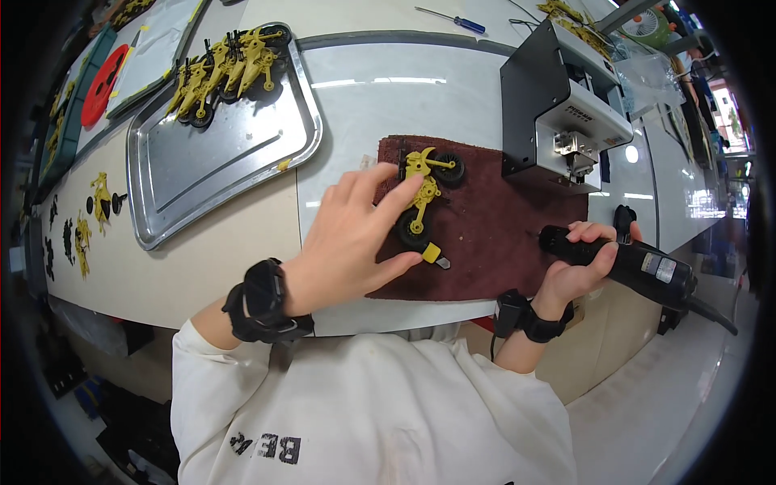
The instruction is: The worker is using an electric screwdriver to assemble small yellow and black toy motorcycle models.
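A small yellow toy motorcycle with black wheels lies on a dark red cloth. My left hand hovers at its left side, open, with thumb and fingers apart. The index finger reaches over the toy's middle, and whether it touches is hard to tell. By the thumb tip is a small yellow piece with a grey tip, close to the lower wheel. My right hand is closed around a black corded electric screwdriver, whose thin bit points left over the cloth's right edge.
At the upper left, a metal tray holds several similar toy motorcycles. Loose yellow and black parts lie farther left. A black and white boxy machine stands behind the cloth on the right. A blue-handled screwdriver lies at the back.
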### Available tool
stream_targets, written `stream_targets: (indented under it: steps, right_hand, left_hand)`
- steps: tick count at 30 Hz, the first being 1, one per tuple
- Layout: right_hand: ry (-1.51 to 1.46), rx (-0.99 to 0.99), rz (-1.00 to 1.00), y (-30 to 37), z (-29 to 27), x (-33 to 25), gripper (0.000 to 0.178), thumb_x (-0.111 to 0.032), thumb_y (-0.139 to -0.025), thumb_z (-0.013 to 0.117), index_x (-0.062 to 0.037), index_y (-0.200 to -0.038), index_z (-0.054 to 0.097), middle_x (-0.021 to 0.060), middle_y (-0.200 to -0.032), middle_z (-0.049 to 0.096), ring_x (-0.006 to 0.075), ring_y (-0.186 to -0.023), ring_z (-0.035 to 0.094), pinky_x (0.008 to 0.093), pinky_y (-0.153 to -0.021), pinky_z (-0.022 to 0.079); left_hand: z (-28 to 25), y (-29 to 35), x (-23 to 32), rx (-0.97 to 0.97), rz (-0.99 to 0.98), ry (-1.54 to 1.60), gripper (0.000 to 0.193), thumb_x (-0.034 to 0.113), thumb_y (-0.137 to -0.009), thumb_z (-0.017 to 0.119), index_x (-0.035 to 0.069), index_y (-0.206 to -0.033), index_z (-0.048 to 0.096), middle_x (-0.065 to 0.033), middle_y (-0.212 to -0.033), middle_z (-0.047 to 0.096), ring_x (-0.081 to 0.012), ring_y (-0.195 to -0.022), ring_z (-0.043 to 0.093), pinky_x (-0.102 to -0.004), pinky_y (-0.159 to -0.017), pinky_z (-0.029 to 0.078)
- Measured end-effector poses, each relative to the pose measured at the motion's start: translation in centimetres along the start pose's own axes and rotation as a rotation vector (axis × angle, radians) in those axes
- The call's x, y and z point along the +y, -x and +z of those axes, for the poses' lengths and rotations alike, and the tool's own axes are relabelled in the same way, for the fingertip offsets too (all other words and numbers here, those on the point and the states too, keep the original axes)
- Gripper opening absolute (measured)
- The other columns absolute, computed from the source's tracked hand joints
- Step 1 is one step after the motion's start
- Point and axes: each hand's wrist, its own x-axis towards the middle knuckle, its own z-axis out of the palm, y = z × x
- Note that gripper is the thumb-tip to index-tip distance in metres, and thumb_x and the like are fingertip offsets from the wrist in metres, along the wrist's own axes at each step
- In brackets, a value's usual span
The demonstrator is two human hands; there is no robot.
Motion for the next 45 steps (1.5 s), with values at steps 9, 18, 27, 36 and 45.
stream_targets:
  steps: [9,18,27,36,45]
  right_hand:
    - [0.027,-0.024,0.005,0.0,0.3,0.0,0.053,-0.034,-0.086,0.051,-0.0025,-0.124,0.032,0.0061,-0.066,0.051,0.0156,-0.057,0.049,0.0338,-0.063,0.044]
    - [0.036,-0.024,0.006,-0.2,0.5,0.3,0.054,-0.036,-0.085,0.053,-0.0029,-0.123,0.032,0.0057,-0.067,0.051,0.0157,-0.056,0.049,0.0339,-0.062,0.044]
    - [-0.007,0.053,0.034,-0.4,0.5,0.6,0.052,-0.033,-0.077,0.059,0.0004,-0.111,0.037,0.0074,-0.062,0.051,0.0167,-0.049,0.048,0.0342,-0.057,0.047]
    - [-0.020,0.062,0.039,-0.3,0.4,0.7,0.045,-0.032,-0.078,0.058,-0.0005,-0.105,0.040,0.0071,-0.063,0.051,0.0168,-0.050,0.049,0.0340,-0.057,0.047]
    - [0.019,-0.006,0.027,-0.1,0.2,0.6,0.045,-0.038,-0.084,0.057,-0.0036,-0.107,0.040,0.0047,-0.067,0.051,0.0144,-0.057,0.049,0.0322,-0.062,0.043]
  left_hand:
    - [2.3,-1.4,-4.5,-0.151,0.091,-0.070,0.102,0.031,-0.061,0.079,0.008,-0.142,0.022,-0.0234,-0.144,0.017,-0.0420,-0.130,0.023,-0.0516,-0.108,0.018]
    - [0.6,-2.3,-5.6,-0.004,0.165,0.120,0.076,-0.003,-0.056,0.058,0.004,-0.128,0.036,-0.0217,-0.127,0.036,-0.0400,-0.119,0.036,-0.0442,-0.102,0.029]
    - [1.2,-2.4,-5.4,0.041,0.118,0.197,0.035,-0.009,-0.062,0.054,0.004,-0.095,0.050,-0.0092,-0.085,0.050,-0.0281,-0.083,0.052,-0.0364,-0.073,0.043]
    - [0.6,-2.5,-4.6,-0.079,0.106,0.212,0.045,-0.005,-0.062,0.059,0.005,-0.105,0.051,-0.0132,-0.101,0.050,-0.0306,-0.092,0.051,-0.0361,-0.077,0.045]
    - [0.3,-4.5,-4.3,-0.207,0.249,-0.096,0.088,0.024,-0.055,0.076,0.016,-0.134,0.038,-0.0185,-0.143,0.026,-0.0408,-0.130,0.024,-0.0583,-0.106,0.014]
